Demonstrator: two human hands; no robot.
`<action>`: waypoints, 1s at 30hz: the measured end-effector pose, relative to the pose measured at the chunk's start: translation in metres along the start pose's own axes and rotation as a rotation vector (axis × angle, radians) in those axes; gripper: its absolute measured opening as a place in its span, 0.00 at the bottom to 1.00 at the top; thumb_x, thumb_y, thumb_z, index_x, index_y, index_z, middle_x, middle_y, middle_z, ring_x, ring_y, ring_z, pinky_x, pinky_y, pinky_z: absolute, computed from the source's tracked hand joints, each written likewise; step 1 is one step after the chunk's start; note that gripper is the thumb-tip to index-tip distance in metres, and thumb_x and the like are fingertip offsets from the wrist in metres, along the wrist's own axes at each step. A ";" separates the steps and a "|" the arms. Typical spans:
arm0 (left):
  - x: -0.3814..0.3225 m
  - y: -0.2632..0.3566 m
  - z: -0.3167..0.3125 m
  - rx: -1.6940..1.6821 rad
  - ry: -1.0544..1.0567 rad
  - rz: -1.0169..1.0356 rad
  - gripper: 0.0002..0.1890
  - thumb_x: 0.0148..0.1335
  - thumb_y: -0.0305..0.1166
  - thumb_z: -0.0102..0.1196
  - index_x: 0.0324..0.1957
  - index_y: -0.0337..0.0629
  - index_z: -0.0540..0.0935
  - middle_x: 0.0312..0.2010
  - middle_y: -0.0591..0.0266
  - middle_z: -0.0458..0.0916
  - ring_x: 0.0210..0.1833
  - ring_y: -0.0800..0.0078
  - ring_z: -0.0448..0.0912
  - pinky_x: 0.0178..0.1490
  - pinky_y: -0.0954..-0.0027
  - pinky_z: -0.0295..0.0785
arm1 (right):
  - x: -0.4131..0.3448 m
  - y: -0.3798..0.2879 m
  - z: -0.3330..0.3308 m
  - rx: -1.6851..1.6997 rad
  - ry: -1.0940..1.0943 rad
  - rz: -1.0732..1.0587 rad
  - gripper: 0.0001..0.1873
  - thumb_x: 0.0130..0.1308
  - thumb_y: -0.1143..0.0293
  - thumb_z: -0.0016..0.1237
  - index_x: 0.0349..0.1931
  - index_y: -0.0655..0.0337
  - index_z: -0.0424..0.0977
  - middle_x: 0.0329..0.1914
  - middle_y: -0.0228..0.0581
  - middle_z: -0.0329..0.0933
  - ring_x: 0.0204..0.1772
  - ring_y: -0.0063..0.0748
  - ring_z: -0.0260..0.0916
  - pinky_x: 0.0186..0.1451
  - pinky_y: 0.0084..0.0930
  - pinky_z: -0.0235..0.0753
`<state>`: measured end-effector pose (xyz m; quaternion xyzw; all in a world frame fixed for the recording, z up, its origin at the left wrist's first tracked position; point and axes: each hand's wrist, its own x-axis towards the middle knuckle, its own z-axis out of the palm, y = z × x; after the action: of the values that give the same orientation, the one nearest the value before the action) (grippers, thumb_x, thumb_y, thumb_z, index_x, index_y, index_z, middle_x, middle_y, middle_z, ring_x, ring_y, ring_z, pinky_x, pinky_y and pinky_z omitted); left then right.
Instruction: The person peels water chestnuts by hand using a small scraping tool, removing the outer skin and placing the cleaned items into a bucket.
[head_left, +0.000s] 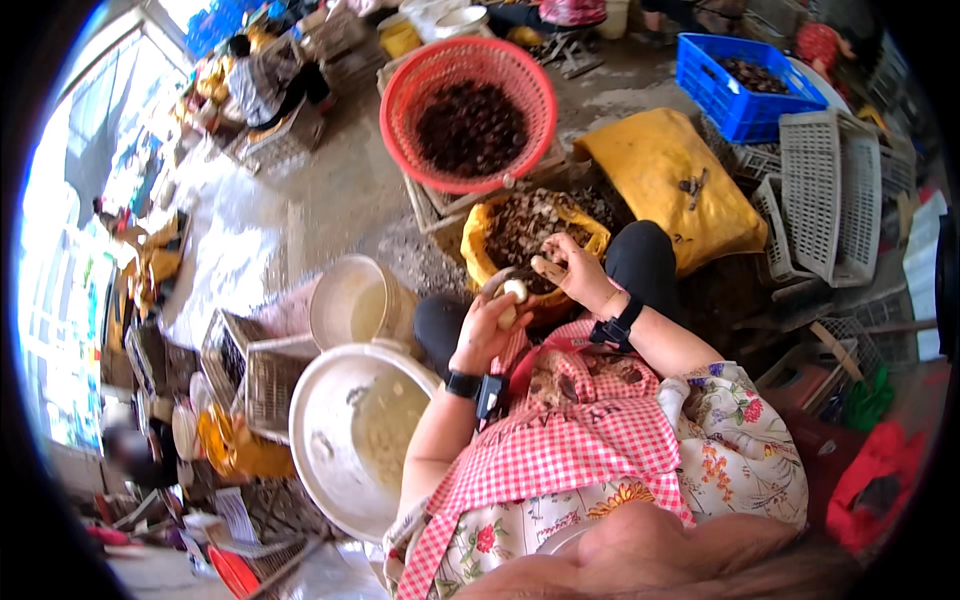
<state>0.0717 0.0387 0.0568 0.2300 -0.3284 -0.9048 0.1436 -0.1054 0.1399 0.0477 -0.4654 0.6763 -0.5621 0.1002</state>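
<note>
My left hand (487, 326) is closed around a pale, peeled nut-like piece (516, 289), with a curved dark tool or blade beside its fingertips. To its right, my right hand (574, 271) is raised above a yellow sack (474, 251) of brown shells and peelings; its fingers are apart, and I see nothing between them. Beyond the sack stands a red plastic basket (391, 112) of dark, round, unpeeled pieces. Left of my lap, a large white tub (319, 450) contains water and pale pieces.
A beige bucket (401, 307) stands beyond the tub, near grey crates (277, 390). At the right lie a full yellow sack (667, 180), a blue crate (701, 90) and stacked grey baskets (810, 187). Another person (259, 82) sits at the upper left.
</note>
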 end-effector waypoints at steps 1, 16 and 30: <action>0.003 0.004 0.001 0.032 -0.014 -0.005 0.20 0.66 0.22 0.49 0.60 0.42 0.70 0.44 0.59 0.80 0.46 0.64 0.81 0.43 0.69 0.76 | -0.001 -0.016 -0.001 -0.109 -0.134 -0.068 0.23 0.63 0.49 0.57 0.43 0.60 0.70 0.29 0.40 0.75 0.34 0.38 0.76 0.35 0.31 0.74; 0.010 -0.002 -0.003 0.263 -0.019 0.007 0.11 0.63 0.22 0.54 0.48 0.33 0.77 0.40 0.62 0.81 0.35 0.78 0.76 0.38 0.79 0.68 | -0.001 0.027 -0.001 -0.053 -0.169 0.095 0.22 0.65 0.48 0.53 0.38 0.61 0.70 0.25 0.42 0.74 0.26 0.38 0.73 0.32 0.30 0.72; 0.008 -0.006 -0.004 0.109 -0.101 -0.029 0.13 0.65 0.25 0.54 0.52 0.35 0.75 0.39 0.60 0.80 0.36 0.76 0.76 0.42 0.76 0.73 | -0.007 0.097 0.007 -0.031 -0.116 0.232 0.12 0.69 0.66 0.53 0.40 0.64 0.69 0.29 0.31 0.70 0.32 0.20 0.64 0.39 0.21 0.68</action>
<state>0.0663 0.0376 0.0477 0.1961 -0.3805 -0.8981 0.1008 -0.1476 0.1340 -0.0404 -0.4172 0.7272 -0.5086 0.1962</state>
